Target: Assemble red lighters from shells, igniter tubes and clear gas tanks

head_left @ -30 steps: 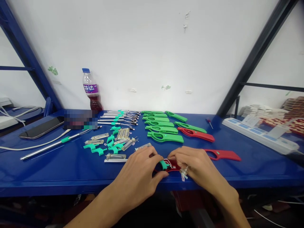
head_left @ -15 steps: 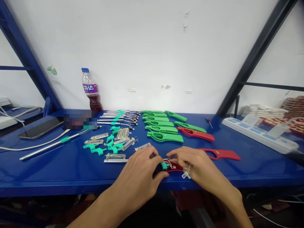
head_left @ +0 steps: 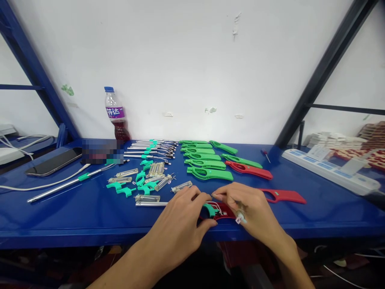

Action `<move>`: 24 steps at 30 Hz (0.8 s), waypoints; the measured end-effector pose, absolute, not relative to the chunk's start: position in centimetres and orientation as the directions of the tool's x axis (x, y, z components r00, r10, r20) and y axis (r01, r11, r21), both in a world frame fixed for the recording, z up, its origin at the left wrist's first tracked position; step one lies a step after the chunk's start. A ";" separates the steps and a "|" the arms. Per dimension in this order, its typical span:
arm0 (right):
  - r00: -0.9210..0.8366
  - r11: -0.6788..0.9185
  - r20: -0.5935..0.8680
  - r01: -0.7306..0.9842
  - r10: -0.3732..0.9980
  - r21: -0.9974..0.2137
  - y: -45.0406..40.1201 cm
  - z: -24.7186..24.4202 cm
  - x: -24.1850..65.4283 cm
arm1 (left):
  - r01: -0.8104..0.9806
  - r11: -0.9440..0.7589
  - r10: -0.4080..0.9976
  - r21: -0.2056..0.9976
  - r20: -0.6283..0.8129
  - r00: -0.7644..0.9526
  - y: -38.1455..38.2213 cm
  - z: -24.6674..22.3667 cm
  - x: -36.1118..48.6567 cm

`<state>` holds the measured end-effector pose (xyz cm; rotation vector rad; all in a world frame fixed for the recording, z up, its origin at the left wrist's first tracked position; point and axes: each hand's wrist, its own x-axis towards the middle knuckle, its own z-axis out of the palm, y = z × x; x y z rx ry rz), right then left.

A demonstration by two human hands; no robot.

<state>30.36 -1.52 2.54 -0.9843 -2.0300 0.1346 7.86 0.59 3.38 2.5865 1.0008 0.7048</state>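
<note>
My left hand (head_left: pixel 183 216) grips a red lighter casing (head_left: pixel 227 212) near the table's front edge, thumb below and fingers above it. A teal trigger piece (head_left: pixel 210 209) and thin white wires show in the casing, with a silver rod (head_left: pixel 150 204) sticking out to the left. My right hand (head_left: pixel 246 202) has its fingers pinched at the casing's upper edge; what the fingertips hold is too small to name. A small clear part with a pale end (head_left: pixel 240 218) is tucked in the right palm. Another red casing (head_left: pixel 285 196) lies to the right.
Green casings (head_left: pixel 210 174) lie in rows behind the hands, beside one red casing (head_left: pixel 249 169). Clear tanks (head_left: pixel 156 169), teal pieces (head_left: pixel 124 191) and silver rods (head_left: pixel 147 147) are at left. A bottle (head_left: pixel 116 114), phone (head_left: pixel 54 161), screwdriver (head_left: pixel 266 155) and power strip (head_left: pixel 331 170) stand or lie around.
The fingers of my right hand have shifted slightly at the casing, and the clear part in its palm has tilted. The teal piece is now more visible between my hands.
</note>
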 end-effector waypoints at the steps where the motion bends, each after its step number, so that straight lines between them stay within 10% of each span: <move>1: -0.317 0.684 0.656 0.590 0.686 -0.430 -1.5 2.5 30.3 | 0.554 -0.718 0.692 0.422 0.345 0.634 0.6 3.2 7.9; 24: -0.237 0.658 0.727 0.656 0.644 -0.370 -1.2 2.0 29.0 | 0.587 -0.657 0.749 0.473 0.321 0.580 0.6 3.4 8.2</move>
